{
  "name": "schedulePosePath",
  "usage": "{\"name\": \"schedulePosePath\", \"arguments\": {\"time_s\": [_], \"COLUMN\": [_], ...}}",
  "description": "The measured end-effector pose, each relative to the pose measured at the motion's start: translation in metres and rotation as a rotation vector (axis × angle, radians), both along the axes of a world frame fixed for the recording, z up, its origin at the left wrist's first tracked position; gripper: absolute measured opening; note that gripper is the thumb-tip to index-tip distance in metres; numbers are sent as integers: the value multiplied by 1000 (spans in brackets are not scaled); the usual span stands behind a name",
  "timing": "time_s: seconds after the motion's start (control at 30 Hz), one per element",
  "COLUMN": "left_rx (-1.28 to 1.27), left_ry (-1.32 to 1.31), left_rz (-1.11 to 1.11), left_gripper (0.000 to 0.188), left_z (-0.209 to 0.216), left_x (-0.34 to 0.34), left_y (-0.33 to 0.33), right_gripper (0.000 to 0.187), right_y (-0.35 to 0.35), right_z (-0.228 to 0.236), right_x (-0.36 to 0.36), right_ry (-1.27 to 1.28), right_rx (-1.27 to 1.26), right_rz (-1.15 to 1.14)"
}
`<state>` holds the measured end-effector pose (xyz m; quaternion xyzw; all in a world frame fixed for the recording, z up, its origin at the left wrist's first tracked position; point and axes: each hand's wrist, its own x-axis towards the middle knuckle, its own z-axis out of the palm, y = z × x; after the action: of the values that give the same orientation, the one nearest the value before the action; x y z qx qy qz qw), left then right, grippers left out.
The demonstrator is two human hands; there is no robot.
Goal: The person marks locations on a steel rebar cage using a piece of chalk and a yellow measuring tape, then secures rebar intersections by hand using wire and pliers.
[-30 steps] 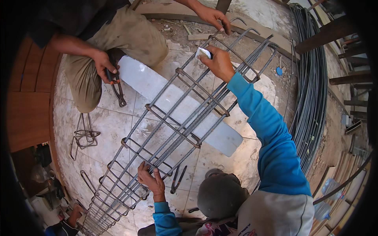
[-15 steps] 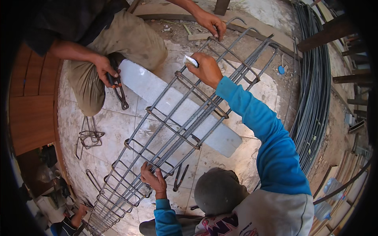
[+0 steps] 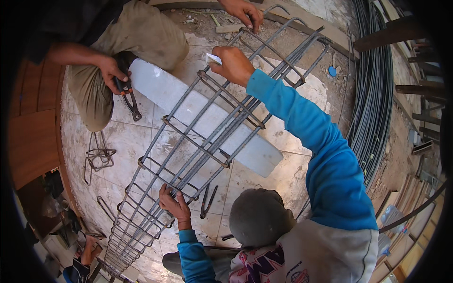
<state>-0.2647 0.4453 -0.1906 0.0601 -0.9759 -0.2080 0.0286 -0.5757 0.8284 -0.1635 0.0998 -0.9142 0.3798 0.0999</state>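
Neither of my hands is in view. A long rebar cage (image 3: 186, 134) of rods and tied stirrups lies diagonally over the tiled floor. A co-worker in blue sleeves, seen from behind, rests the left hand (image 3: 175, 207) on its bars. That co-worker's right hand (image 3: 232, 63) pinches a small white flat thing (image 3: 213, 58) above the cage. Across from them, another person in khaki trousers (image 3: 141, 40) holds orange-and-black pincers (image 3: 128, 96). This second person's other hand (image 3: 245, 14) hovers close to the cage's upper end.
A pale board (image 3: 257, 153) lies under the cage. Loose bent stirrups (image 3: 100, 153) and another pair of pincers (image 3: 208, 200) are on the floor. Bundled rebar (image 3: 375, 104) runs along the right. Someone's hand (image 3: 88, 250) shows near the cage's lower-left end.
My view has shifted, so the whole scene sits higher and further left. The khaki-trousered person's free hand has drawn slightly away from the cage corner. The blue-sleeved hands keep their places.
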Motion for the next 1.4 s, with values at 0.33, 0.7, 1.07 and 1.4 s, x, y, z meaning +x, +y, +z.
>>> {"name": "schedulePosePath", "arguments": {"time_s": [0.33,0.7,1.07,1.4], "left_rx": [31,45,26,88], "left_ry": [11,1,5,0], "left_rz": [-5,-6,-20,28], "left_gripper": [45,45,41,39], "left_z": [-1,1,2,6], "left_x": [-1,-1,-1,-4], "left_y": [0,0,0,1], "right_gripper": [18,18,13,16], "right_y": [31,36,43,59], "right_z": [20,17,12,24], "right_x": [58,92,125,188], "right_ry": [-140,-230,-101,-125], "right_rx": [75,26,22,8], "right_rz": [11,-54,-74,-187]}}
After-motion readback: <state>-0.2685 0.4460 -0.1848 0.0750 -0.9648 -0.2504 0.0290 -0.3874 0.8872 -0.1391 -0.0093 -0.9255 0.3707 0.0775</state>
